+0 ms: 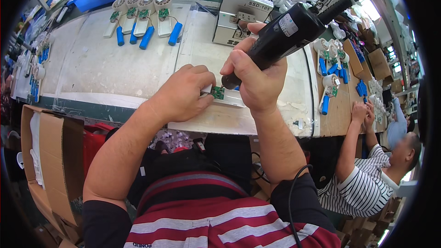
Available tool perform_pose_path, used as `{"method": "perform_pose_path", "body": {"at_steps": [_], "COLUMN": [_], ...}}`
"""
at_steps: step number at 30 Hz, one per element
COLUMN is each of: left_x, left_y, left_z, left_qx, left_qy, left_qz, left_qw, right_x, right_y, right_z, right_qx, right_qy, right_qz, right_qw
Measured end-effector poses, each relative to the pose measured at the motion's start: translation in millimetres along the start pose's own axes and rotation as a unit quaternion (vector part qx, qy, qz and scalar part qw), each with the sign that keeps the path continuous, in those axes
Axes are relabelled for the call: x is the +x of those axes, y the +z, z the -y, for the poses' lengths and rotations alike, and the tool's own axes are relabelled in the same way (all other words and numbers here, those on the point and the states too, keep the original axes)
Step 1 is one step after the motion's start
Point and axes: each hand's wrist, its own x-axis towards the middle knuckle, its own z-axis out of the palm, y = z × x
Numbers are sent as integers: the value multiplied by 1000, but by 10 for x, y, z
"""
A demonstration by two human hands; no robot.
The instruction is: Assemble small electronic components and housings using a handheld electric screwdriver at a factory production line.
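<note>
- Right hand (262,76): wrapped firmly around a black handheld power driver (287,31), held tilted; the driver's lower end is at the circuit board's right edge, contact cannot be told.
- Left hand (186,94): closed over the left end of the white housing (230,102), fingertips partly hidden.
- Green circuit board (217,93): on the housing, between both hands, just beside the left fingers.
- Housing: above the worktable (115,69), near its front edge.
</note>
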Motion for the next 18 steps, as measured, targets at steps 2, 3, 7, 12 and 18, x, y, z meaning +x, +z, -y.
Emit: {"method": "perform_pose_path", "body": {"at_steps": [2,3,7,12,18], "left_x": [0,3,1,0,15], "left_y": [7,10,16,-18,-6], "left_z": [10,14,27,-26,2], "left_qx": [-1,-2,-1,7,2], "left_qy": [4,6,13,-2,4], "left_qz": [-6,-6,-11,5,4], "left_qw": [1000,1000,1000,1000,1000], "right_x": [-5,-9,-31,-76,-58], "right_y": [1,2,21,31,-4], "right_z": [-8,-13,-8,-1,-55], "right_qx": [0,2,15,13,-17], "right_qy": [1,0,20,36,2], "right_qz": [1,-1,-4,2,22], "right_qw": [1000,1000,1000,999,1000]}}
